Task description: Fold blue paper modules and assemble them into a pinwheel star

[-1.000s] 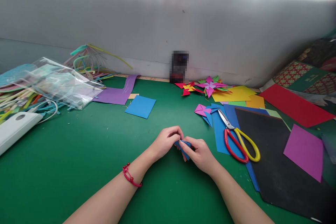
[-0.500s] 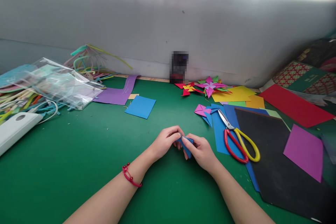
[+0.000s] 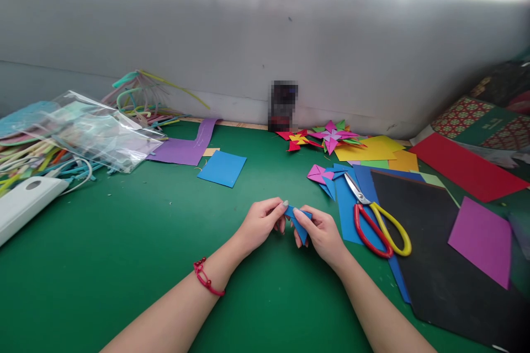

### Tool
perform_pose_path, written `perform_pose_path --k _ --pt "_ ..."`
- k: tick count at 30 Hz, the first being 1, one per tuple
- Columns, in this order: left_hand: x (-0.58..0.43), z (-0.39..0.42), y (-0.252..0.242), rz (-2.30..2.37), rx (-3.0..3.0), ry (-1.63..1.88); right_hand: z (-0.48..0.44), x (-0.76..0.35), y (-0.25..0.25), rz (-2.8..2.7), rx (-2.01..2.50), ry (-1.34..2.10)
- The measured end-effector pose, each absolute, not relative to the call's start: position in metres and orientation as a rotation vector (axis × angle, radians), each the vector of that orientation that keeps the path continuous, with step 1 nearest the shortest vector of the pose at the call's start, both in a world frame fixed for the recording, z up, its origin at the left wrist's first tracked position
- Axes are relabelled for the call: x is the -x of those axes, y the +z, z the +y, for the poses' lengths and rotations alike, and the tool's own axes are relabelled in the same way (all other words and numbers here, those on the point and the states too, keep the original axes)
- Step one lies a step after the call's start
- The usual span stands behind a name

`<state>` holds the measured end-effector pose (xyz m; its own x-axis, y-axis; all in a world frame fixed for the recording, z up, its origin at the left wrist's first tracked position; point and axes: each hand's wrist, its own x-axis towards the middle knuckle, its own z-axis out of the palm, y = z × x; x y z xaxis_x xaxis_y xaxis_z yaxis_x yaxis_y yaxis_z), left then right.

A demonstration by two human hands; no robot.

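Between my hands, above the green tabletop (image 3: 165, 253), is a small folded piece of blue paper (image 3: 301, 227). My left hand (image 3: 261, 223) pinches its left corner between thumb and fingers. My right hand (image 3: 323, 233) grips the wider part, thumb on top and fingers beneath, partly hiding it. A flat blue paper square (image 3: 222, 169) lies beyond my left hand. Past my right hand sits a pink and blue folded paper piece (image 3: 322, 175). Scissors (image 3: 366, 204) with one red and one yellow handle rest to the right on blue sheets.
A black board (image 3: 439, 253) and a magenta sheet (image 3: 482, 240) lie at the right, below a red sheet (image 3: 467, 165). Folded paper flowers (image 3: 331, 135) sit by the wall. At left are a clear plastic bag (image 3: 120, 138), pipe cleaners (image 3: 49, 160) and a white power strip (image 3: 28, 204).
My right hand has shifted slightly right with the folded blue paper, so more of it shows between my hands. My left hand has stayed nearly in place, still pinching its corner.
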<state>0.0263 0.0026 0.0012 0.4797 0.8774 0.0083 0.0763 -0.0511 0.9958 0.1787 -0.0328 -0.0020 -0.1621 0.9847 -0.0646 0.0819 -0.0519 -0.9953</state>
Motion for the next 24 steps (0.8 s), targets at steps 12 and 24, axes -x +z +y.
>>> perform_pose_path --k 12,24 --pt "-0.0253 0.0016 -0.0018 0.824 -1.409 0.746 -0.0323 -0.1814 0.0002 -1.346 1.159 1.446" --pt "-0.0264 0.0009 -0.0015 0.803 -1.468 0.768 -0.0283 -0.1867 0.0012 -1.174 1.138 1.584"
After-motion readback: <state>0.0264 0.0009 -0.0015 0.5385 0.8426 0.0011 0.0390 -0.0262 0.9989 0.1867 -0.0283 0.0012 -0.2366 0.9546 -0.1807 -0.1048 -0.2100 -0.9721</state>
